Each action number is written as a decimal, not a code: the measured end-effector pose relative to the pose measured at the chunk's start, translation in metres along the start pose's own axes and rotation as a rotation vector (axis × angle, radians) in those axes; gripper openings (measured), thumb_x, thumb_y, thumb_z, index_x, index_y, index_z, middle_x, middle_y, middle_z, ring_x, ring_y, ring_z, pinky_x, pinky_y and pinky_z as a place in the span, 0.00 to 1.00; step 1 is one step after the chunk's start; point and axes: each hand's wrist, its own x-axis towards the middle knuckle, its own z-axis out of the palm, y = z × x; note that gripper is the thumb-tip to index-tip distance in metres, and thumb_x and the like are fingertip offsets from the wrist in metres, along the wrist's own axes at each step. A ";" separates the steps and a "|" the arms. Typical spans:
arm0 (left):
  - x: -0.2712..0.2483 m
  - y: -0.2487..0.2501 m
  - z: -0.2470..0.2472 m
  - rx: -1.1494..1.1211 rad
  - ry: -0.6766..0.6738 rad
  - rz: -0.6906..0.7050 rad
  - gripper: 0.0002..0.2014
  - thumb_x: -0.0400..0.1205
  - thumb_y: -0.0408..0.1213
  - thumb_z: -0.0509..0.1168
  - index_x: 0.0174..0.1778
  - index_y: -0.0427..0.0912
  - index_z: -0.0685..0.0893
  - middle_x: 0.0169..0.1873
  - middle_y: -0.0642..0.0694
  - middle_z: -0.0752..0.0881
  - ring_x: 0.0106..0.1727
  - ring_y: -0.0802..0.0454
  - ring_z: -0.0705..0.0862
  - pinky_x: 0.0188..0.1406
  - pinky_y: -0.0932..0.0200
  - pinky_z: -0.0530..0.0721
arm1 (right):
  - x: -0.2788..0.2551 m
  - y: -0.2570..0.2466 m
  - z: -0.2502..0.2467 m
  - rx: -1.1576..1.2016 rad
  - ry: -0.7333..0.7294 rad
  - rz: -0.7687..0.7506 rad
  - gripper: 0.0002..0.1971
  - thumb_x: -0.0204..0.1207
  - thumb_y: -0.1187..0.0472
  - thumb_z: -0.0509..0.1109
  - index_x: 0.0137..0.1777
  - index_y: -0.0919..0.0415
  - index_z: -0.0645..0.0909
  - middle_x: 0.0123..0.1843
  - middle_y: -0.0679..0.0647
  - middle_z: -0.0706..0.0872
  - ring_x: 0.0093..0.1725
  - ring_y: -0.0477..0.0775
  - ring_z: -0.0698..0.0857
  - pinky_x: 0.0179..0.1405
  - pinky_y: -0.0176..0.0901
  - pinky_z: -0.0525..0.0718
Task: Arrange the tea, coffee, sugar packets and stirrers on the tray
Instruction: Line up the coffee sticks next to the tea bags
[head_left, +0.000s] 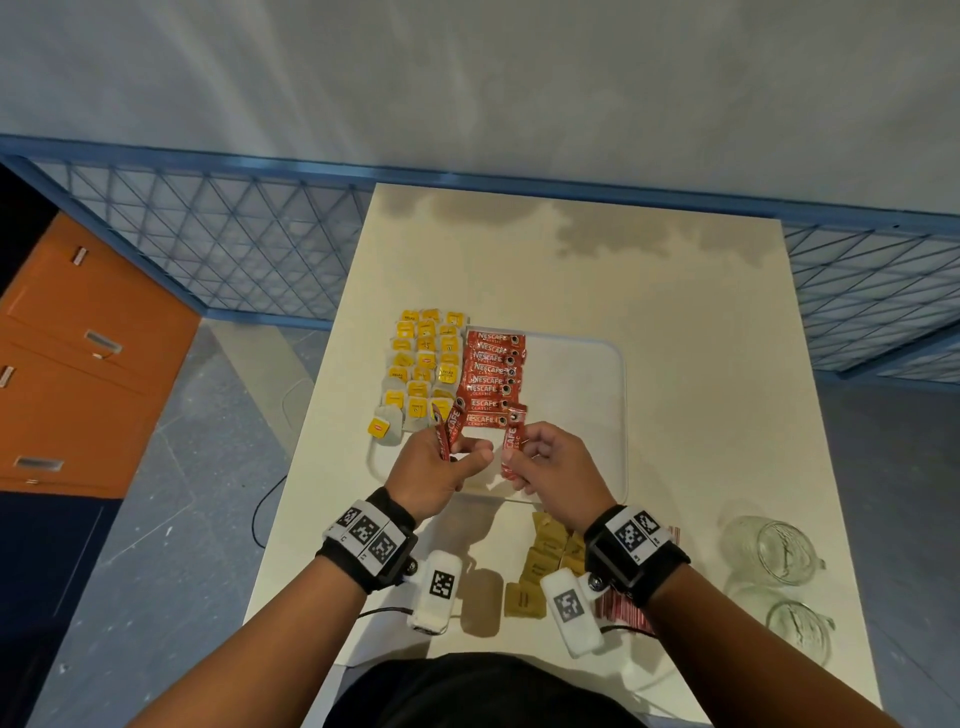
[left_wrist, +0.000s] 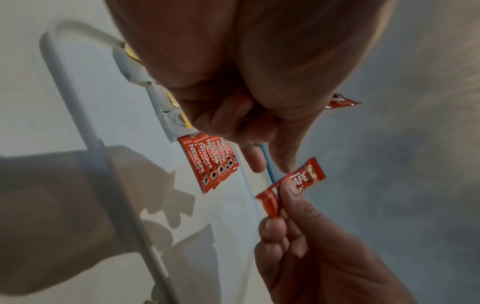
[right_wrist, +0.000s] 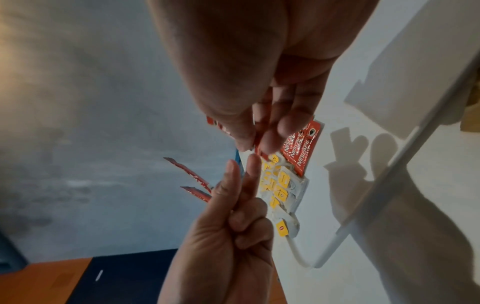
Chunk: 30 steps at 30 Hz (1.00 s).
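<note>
A white tray (head_left: 576, 395) lies on the cream table (head_left: 701, 338). Tea bags (head_left: 423, 364) with yellow tags fill its left side, and red coffee sticks (head_left: 491, 376) lie stacked in a column beside them. Over the tray's near edge, my left hand (head_left: 467, 453) grips two red coffee sticks (head_left: 450, 426); the right wrist view shows their ends (right_wrist: 193, 178) sticking out behind the fingers (right_wrist: 235, 185). My right hand (head_left: 522, 460) pinches a single coffee stick (head_left: 514, 441) (left_wrist: 293, 185). Brown sugar packets (head_left: 548, 553) and red-and-white stirrers (head_left: 626, 616) lie on the table, partly hidden under my right wrist.
Two clear glass jars (head_left: 782, 551) (head_left: 800, 631) stand at the table's near right. The tray's right half is bare. An orange drawer cabinet (head_left: 78, 364) stands to the left of the table, and a blue mesh fence (head_left: 208, 244) runs behind it.
</note>
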 end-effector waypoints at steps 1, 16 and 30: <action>0.000 -0.003 0.000 0.036 -0.012 0.007 0.23 0.80 0.32 0.75 0.23 0.61 0.83 0.45 0.42 0.94 0.26 0.57 0.78 0.27 0.62 0.77 | 0.000 -0.001 0.000 0.026 -0.005 0.017 0.08 0.82 0.61 0.75 0.57 0.61 0.83 0.43 0.62 0.92 0.36 0.52 0.91 0.37 0.41 0.86; 0.011 -0.013 -0.010 0.215 -0.114 0.027 0.13 0.79 0.35 0.72 0.32 0.33 0.81 0.31 0.37 0.86 0.32 0.54 0.79 0.36 0.56 0.76 | 0.003 0.000 -0.004 -0.004 0.048 0.020 0.10 0.84 0.53 0.73 0.55 0.59 0.86 0.40 0.53 0.88 0.32 0.41 0.83 0.32 0.37 0.79; 0.029 -0.029 -0.022 0.331 0.119 -0.013 0.15 0.78 0.31 0.75 0.30 0.37 0.76 0.28 0.46 0.83 0.25 0.63 0.76 0.27 0.71 0.73 | 0.024 0.025 -0.011 -0.444 0.045 0.040 0.09 0.82 0.51 0.72 0.46 0.52 0.92 0.43 0.45 0.92 0.45 0.47 0.88 0.45 0.41 0.84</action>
